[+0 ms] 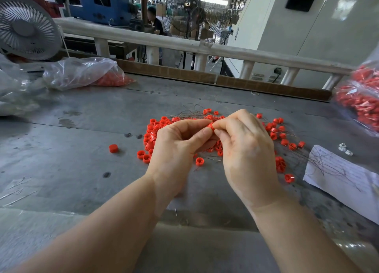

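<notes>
A: Start at the far left. What sits over there?
B: A fan (26,26), well left of and behind the pile of loose red caps (152,133). Nearer the pile, also left and behind it, is a clear bag (86,73) with more red pieces inside. One stray cap (113,148) lies just left of the pile on the table (82,129).
A: And the hands?
B: Both are above the pile's middle. The left hand (176,145) pinches a single red cap (210,127) between thumb and forefinger, the other fingers curled under. The right hand (246,145) meets it from the pile's right side, thumb and forefinger pinching the same cap. Whether a wire sits between those fingertips I cannot tell.
A: Where are the wires?
B: Thin wires (192,110) lie tangled at the pile's far edge, and more run out to its right over a sheet of paper (338,174). Far right of the pile, a second bag (361,102) is stuffed with red caps that look to carry wire.
A: So how far along is it?
B: Mid-job, I'd judge — the second bag suggests plenty are finished, yet dozens of caps lie loose in the pile and a good bundle of wire is unused. This one cap is in hand, not yet set down — most of the pile is left.
</notes>
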